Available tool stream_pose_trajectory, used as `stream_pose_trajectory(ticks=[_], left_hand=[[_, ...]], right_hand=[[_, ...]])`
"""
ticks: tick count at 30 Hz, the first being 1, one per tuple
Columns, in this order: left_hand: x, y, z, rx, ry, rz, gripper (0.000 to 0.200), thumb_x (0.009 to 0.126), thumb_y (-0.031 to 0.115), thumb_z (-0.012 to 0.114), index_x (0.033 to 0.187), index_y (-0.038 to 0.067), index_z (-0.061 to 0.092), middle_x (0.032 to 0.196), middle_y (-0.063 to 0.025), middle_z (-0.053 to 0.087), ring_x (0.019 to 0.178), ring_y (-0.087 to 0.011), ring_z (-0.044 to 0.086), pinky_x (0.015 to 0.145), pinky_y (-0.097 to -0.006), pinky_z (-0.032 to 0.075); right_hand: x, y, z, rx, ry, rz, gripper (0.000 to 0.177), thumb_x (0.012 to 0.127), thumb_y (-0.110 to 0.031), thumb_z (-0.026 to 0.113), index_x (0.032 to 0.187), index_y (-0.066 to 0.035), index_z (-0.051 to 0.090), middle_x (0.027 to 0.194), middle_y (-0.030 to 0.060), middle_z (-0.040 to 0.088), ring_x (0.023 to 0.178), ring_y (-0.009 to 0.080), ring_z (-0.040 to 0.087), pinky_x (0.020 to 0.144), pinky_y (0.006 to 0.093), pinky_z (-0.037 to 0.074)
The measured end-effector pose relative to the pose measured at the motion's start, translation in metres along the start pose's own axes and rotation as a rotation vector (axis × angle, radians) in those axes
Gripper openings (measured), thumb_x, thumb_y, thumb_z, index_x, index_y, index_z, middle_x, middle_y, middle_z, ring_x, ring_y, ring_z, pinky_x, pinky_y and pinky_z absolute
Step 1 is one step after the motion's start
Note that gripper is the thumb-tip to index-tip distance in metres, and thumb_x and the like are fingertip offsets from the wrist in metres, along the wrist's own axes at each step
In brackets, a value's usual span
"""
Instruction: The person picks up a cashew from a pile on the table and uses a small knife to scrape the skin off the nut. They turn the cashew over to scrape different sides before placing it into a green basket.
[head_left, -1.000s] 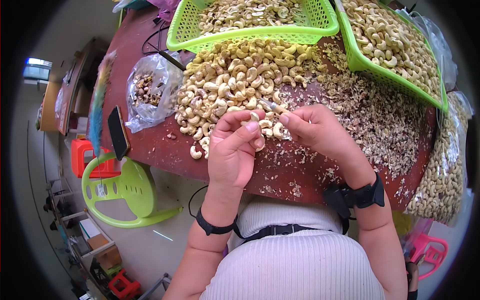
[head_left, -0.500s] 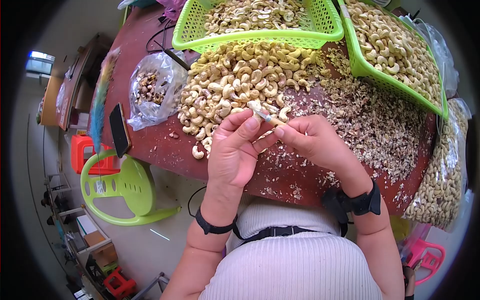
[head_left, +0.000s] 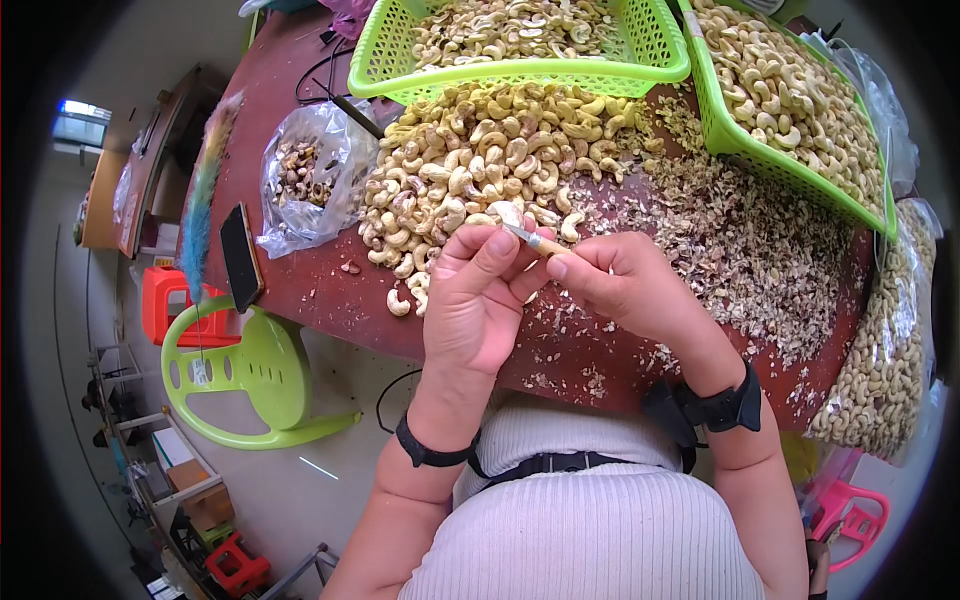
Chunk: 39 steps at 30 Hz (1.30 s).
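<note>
Between the fingertips of my left hand (head_left: 478,295) is a pale cashew nut (head_left: 508,213), held over the table's near side. My right hand (head_left: 622,283) grips a small knife (head_left: 543,243) by its light wooden handle. The short blade points up and left and meets the cashew. Just beyond both hands spreads a heap of cashews (head_left: 470,160), some with reddish skin patches. Right of the heap lies a wide scatter of peeled skin flakes (head_left: 750,240).
Green baskets of cashews, one at the back (head_left: 520,75) and one at the right (head_left: 715,120), border the heap. A plastic bag of dark pieces (head_left: 310,185) and a phone (head_left: 241,258) lie left. A filled clear bag (head_left: 880,350) hangs by the right edge; a green chair (head_left: 275,375) stands left.
The cashew has turned in my left fingertips and shows a broader pale side. My left hand has shifted very slightly right; the knife stays against the nut.
</note>
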<state>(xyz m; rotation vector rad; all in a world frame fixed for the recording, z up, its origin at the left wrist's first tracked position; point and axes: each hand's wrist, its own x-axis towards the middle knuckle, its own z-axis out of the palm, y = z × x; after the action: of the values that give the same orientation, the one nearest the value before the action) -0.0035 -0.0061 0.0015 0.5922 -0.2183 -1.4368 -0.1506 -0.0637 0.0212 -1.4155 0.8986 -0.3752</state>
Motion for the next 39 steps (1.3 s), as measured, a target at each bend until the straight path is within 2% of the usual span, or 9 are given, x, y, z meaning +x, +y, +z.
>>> stream_pose_trajectory(ticks=[8, 26, 29, 32, 35, 39], left_hand=[[-0.003, -0.001, 0.009, 0.061, 0.056, 0.086, 0.023, 0.077, -0.002, 0.056, 0.098, 0.005, 0.051, 0.092, -0.0137, 0.058, 0.087, -0.0272, 0.058, 0.071, -0.0381, 0.053], [-0.005, -0.005, 0.005, 0.117, 0.047, 0.145, 0.020, 0.078, -0.003, 0.052, 0.097, 0.002, 0.052, 0.090, -0.0127, 0.059, 0.088, -0.0269, 0.059, 0.070, -0.0366, 0.055], [-0.007, -0.011, 0.001, 0.164, -0.011, 0.178, 0.022, 0.081, -0.001, 0.048, 0.103, 0.002, 0.051, 0.096, -0.0160, 0.058, 0.097, -0.0311, 0.055, 0.074, -0.0353, 0.053], [-0.005, -0.010, 0.004, 0.130, 0.038, 0.148, 0.022, 0.081, -0.001, 0.048, 0.103, 0.002, 0.051, 0.097, -0.0159, 0.058, 0.098, -0.0313, 0.055, 0.073, -0.0353, 0.054], [-0.003, -0.009, 0.008, 0.129, 0.066, 0.151, 0.022, 0.080, -0.001, 0.052, 0.101, 0.003, 0.051, 0.091, -0.0134, 0.059, 0.090, -0.0266, 0.059, 0.070, -0.0358, 0.055], [-0.001, -0.006, 0.008, 0.137, 0.035, 0.154, 0.022, 0.080, -0.001, 0.051, 0.101, 0.003, 0.051, 0.091, -0.0139, 0.058, 0.090, -0.0278, 0.058, 0.069, -0.0367, 0.055]], right_hand=[[0.001, 0.005, 0.000, -0.041, 0.023, -0.033, 0.039, 0.080, -0.029, 0.057, 0.057, 0.001, 0.051, 0.046, -0.0007, 0.039, 0.045, 0.0053, 0.032, 0.039, 0.0253, 0.028], [0.004, 0.007, -0.001, -0.016, 0.007, -0.032, 0.038, 0.081, -0.031, 0.056, 0.058, 0.000, 0.054, 0.047, -0.0019, 0.042, 0.045, 0.0047, 0.034, 0.040, 0.0241, 0.030], [0.004, 0.006, -0.002, 0.004, 0.023, -0.051, 0.039, 0.081, -0.031, 0.055, 0.058, 0.000, 0.055, 0.047, -0.0023, 0.043, 0.045, 0.0043, 0.036, 0.040, 0.0230, 0.031], [0.004, 0.005, -0.003, -0.014, 0.003, -0.022, 0.036, 0.083, -0.030, 0.054, 0.059, -0.002, 0.055, 0.050, -0.0027, 0.046, 0.046, 0.0037, 0.039, 0.042, 0.0207, 0.032], [0.004, 0.004, -0.003, -0.047, -0.005, 0.000, 0.035, 0.083, -0.028, 0.053, 0.058, -0.003, 0.055, 0.050, -0.0028, 0.047, 0.047, 0.0035, 0.041, 0.043, 0.0199, 0.032], [0.004, 0.003, -0.003, -0.076, -0.011, -0.001, 0.035, 0.083, -0.028, 0.053, 0.058, -0.004, 0.055, 0.050, -0.0030, 0.047, 0.047, 0.0035, 0.041, 0.043, 0.0200, 0.032]])
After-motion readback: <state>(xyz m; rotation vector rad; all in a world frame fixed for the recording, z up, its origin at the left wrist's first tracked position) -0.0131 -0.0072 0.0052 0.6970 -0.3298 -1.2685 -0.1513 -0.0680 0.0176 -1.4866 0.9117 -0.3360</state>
